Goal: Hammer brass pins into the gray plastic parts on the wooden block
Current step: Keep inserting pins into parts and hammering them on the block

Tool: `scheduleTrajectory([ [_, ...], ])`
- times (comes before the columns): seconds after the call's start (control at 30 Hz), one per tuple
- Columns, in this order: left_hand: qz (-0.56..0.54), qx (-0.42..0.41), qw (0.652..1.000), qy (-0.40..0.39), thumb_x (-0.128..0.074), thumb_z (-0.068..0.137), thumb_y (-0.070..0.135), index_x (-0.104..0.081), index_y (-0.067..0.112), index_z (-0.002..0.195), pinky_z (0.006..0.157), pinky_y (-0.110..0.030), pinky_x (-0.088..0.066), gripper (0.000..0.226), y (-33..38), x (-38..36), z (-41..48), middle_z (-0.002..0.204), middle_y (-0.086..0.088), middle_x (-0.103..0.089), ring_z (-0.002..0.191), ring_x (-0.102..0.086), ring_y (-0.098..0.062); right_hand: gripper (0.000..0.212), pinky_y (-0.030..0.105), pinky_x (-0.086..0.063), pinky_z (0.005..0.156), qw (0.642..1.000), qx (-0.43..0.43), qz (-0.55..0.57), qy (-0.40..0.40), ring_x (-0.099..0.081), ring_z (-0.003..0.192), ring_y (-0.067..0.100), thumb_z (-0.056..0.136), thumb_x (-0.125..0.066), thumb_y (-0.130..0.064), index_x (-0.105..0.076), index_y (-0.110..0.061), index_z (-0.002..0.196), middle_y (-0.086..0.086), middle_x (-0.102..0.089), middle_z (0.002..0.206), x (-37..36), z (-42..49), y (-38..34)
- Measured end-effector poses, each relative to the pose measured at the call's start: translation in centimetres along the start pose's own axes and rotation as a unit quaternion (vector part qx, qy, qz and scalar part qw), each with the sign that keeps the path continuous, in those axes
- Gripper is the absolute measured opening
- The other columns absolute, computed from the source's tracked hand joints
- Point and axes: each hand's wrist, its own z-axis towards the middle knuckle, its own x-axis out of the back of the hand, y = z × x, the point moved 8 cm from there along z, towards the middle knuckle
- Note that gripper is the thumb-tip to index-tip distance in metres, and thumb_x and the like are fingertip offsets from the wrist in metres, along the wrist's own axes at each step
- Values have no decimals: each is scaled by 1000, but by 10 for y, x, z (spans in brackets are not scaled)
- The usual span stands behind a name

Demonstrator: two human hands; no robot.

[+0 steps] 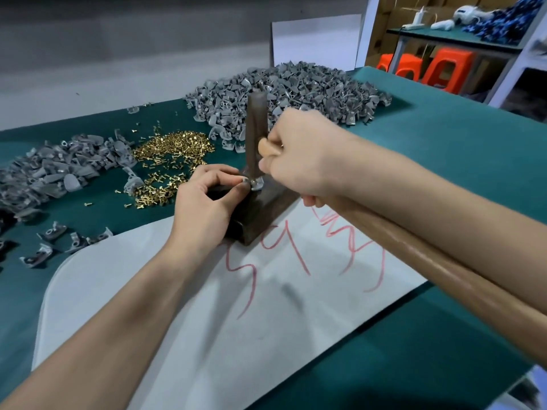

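Work at middle of green bench (444, 161)
Right hand (299, 155) clenched on wooden-handled dark hammer (256, 128); left hand (204, 199) pinches small gray plastic part (257, 184) atop dark wooden block (260, 211)

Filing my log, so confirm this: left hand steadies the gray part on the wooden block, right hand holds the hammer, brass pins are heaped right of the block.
One error: the head view shows the brass pins heaped left of the wooden block, not right. The rest stands: the left hand pinches the gray part on the block, and the right hand grips the hammer.
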Motion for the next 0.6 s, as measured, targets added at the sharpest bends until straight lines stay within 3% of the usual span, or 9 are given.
scheduleTrajectory([
  [0.07,-9,6,1000,2,-72,82,4,-67,19,73,89,-13,-43,18,-1,0,0,98,4,-61,89,-59,1,29,20,-34,25,1000,11,-21,13,-51,27,22,92,-43,-8,-37,-11,64,5,-46,36,3,2,-2],
  [0.2,-6,7,1000,1,-72,82,4,-66,19,72,89,-14,-43,19,1,0,-1,98,4,-61,88,-58,0,32,18,-34,28,1000,6,-13,1,-49,23,16,90,-47,-10,-31,-13,62,10,-45,56,0,1,-5],
  [0.3,-10,14,1000,2,-72,82,3,-69,12,77,91,-18,-45,10,-1,0,0,104,-3,-63,91,-60,-4,33,18,-35,28,999,8,-5,31,-51,24,16,90,-47,-10,-29,-14,62,9,-47,41,9,7,-6],
  [0.4,1,8,1000,5,-72,82,4,-68,16,74,87,-13,-44,15,-1,1,0,104,-4,-64,89,-60,-2,29,21,-38,30,1000,2,-12,-2,-52,25,18,91,-45,-9,-33,-11,65,12,-50,51,2,8,-3],
  [0.5,-2,8,1000,2,-72,82,5,-69,16,75,87,-13,-45,14,-1,1,1,105,-5,-65,90,-60,-2,31,17,-33,28,1000,13,-22,15,-48,22,16,90,-46,-10,-30,-14,64,9,-47,58,1,7,1],
  [0.6,9,6,1000,3,-72,82,5,-68,19,72,86,-11,-43,18,-1,1,1,103,-2,-64,90,-59,0,29,17,-33,28,999,17,-32,-12,-51,25,16,90,-45,-10,-35,-11,63,7,-51,39,-1,10,4],
])
